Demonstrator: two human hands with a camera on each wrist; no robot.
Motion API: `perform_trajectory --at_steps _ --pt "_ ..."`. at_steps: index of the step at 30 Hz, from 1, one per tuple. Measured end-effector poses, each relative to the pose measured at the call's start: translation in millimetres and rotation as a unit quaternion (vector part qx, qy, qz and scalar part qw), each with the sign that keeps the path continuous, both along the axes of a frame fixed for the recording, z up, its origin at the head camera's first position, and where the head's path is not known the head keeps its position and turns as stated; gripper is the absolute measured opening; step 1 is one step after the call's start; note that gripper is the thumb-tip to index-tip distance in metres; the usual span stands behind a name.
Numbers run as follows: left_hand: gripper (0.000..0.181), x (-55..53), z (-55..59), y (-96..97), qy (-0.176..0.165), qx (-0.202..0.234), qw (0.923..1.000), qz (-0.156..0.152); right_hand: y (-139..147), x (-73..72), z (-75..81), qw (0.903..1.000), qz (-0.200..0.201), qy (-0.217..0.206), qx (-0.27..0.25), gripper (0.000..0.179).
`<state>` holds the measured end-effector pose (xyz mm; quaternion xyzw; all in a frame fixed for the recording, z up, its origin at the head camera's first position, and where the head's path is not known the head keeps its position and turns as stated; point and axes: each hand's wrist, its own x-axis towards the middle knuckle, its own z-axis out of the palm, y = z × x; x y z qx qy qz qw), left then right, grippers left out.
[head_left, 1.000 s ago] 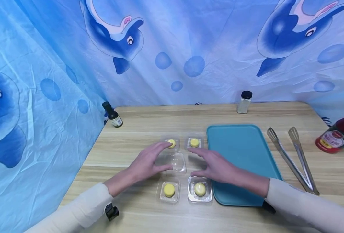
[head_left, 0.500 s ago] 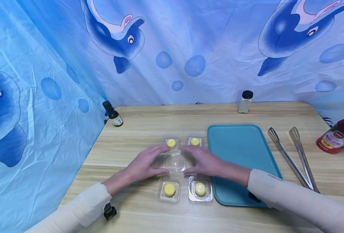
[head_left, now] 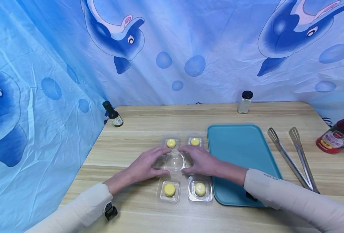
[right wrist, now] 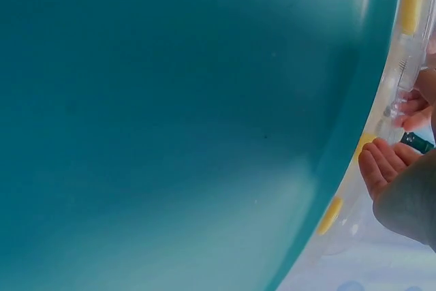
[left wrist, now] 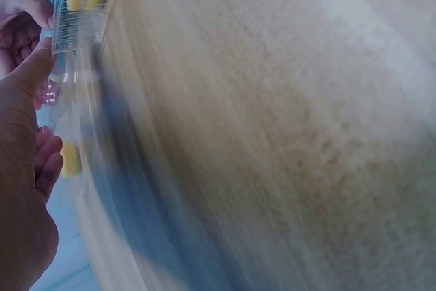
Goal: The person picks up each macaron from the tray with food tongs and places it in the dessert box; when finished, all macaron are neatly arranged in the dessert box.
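A clear plastic box with a round domed top (head_left: 174, 162) lies between my hands in the head view; nothing yellow shows inside it. My left hand (head_left: 144, 164) holds its left side, thumb at the near corner and fingers at the far one. Across from it, my right hand (head_left: 200, 160) grips the right side in the same curved way. Around them stand several clear boxes, each with a yellow macaron: far left (head_left: 171, 143), far right (head_left: 195, 141), near left (head_left: 169, 190) and near right (head_left: 200, 189). The left wrist view shows the thumb of my left hand (left wrist: 24, 120) close to a macaron box.
Right of the boxes lies a teal tray (head_left: 239, 149), partly under my right forearm. Metal tongs (head_left: 294, 161) rest beyond it, near a red-based jar (head_left: 332, 139). A shaker with a black lid (head_left: 244, 103) and a dark bottle (head_left: 113, 115) stand at the back.
My right hand has moved left and closed in on the middle box's right side. The box has shifted slightly left between both hands; the left hand has moved little.
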<state>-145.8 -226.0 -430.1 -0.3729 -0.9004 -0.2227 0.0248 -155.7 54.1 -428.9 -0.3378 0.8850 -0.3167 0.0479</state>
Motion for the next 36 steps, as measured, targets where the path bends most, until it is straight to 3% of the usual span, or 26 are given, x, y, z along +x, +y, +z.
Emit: perform_trajectory --at_steps 7,12,18,23,25,27,31,33,36 --pt "0.093 -2.6 5.8 1.7 0.038 0.01 0.9992 -0.004 0.8 -3.5 5.4 0.9989 0.006 0.003 -0.046 0.08" --pt "0.09 -5.7 10.9 3.3 0.08 0.031 0.9963 -0.006 1.7 -6.8 10.9 0.9892 -0.001 -0.08 -0.123 0.081" --pt "0.093 -7.8 16.1 5.3 0.116 0.036 0.9925 0.001 1.3 -8.1 14.6 0.9393 -0.053 -0.222 -0.257 0.049" --pt "0.095 -9.2 17.5 7.4 0.132 0.037 0.9906 -0.007 -0.9 -6.8 15.8 0.902 -0.098 -0.288 -0.306 0.025" --pt "0.094 -9.4 18.0 8.7 0.133 0.043 0.9902 -0.012 -2.0 -6.7 16.1 0.8912 -0.116 -0.296 -0.323 0.02" --pt "0.091 -9.5 18.2 10.2 0.122 0.063 0.9904 -0.014 -2.5 -6.8 16.4 0.8852 -0.131 -0.293 -0.336 0.013" --pt "0.074 -8.7 19.7 15.6 0.073 0.137 0.9879 0.009 -1.0 -7.0 17.7 0.8841 -0.14 -0.272 -0.353 0.009" --pt "0.061 -8.6 20.2 18.6 0.031 0.187 0.9813 0.034 0.4 -6.5 19.0 0.883 -0.135 -0.266 -0.362 0.009" --pt "0.039 -8.3 20.4 22.3 -0.033 0.254 0.9637 0.074 1.6 -5.7 20.7 0.8868 -0.124 -0.257 -0.363 0.009"
